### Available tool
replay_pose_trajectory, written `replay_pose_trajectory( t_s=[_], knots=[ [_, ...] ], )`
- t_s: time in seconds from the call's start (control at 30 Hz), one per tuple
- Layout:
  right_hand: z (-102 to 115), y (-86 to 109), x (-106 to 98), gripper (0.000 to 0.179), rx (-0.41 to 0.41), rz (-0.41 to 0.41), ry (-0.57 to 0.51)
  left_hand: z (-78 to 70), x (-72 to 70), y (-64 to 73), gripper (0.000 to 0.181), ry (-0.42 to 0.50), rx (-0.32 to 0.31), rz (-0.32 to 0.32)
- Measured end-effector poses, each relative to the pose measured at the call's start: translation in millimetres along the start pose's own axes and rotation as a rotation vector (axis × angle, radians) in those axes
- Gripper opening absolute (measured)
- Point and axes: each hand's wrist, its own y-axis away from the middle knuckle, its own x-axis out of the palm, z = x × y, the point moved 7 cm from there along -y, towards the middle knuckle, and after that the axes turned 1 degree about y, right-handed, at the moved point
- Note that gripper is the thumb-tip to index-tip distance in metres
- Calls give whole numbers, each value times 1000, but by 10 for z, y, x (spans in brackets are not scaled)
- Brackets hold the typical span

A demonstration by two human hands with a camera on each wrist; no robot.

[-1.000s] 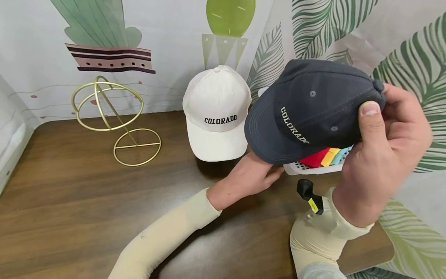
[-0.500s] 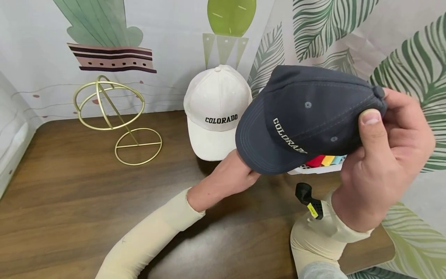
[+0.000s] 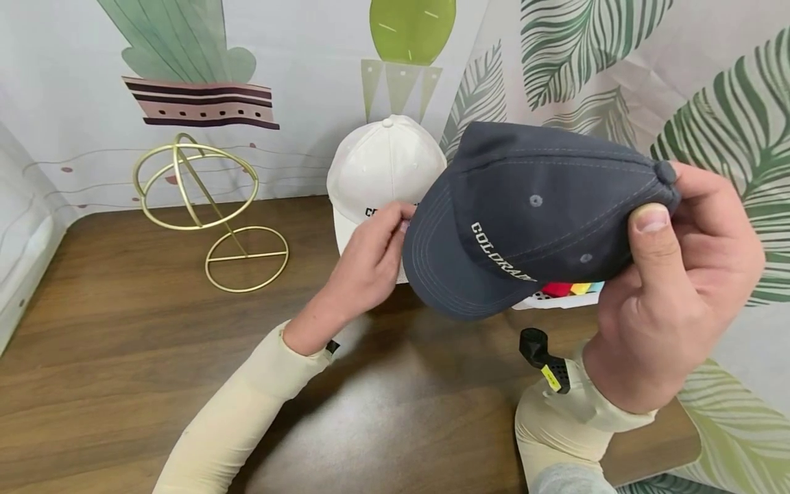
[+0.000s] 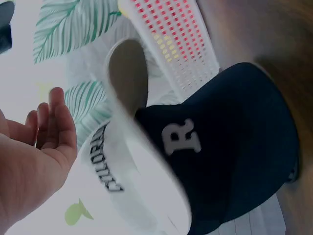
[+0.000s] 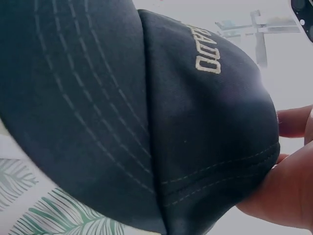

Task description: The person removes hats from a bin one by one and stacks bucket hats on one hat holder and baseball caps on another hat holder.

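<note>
Two hands in play, and the right hand (image 3: 685, 274) has the navy cap (image 3: 524, 206) up above the desk (image 3: 382, 425), thumb and fingers pinching the crown beside its top button! Sensible hold, I'd judge: the brim reaches free toward the left hand (image 3: 370, 264) and the COLORADO lettering stays uncovered by fingers. Across to that left hand, fingers loosely bent, nothing gripped, up in front of the white cap (image 3: 370, 158). The left wrist view brings in a dark cap (image 4: 239, 142) marked R, on the white cap's desk side; perhaps it helps raise the white one, though contact is hard to tell. Well out on the left hand's outer side stands a gold wire rack (image 3: 245, 256), its foot ring probably steadying that tilted cage. Beyond the right hand's cap, partly hidden, a white basket (image 3: 564, 301) presumably keeps bright cloths (image 3: 557, 289) together.
</note>
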Motion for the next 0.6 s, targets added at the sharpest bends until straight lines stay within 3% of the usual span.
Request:
replay_pose_trajectory(
  t_s=[0.13, 0.23, 0.6],
  knots=[
    [-9, 7, -5, 40, -11, 8, -2, 2, -162, -29, 28, 165, -90, -53],
    [-23, 14, -4, 40, -4, 30, -3, -42, -257, -33, 31, 264, -116, -74],
    [-171, 122, 165, 40, 74, 144, -42, -147, -369, 111, 26, 308, -156, -70]
  ],
)
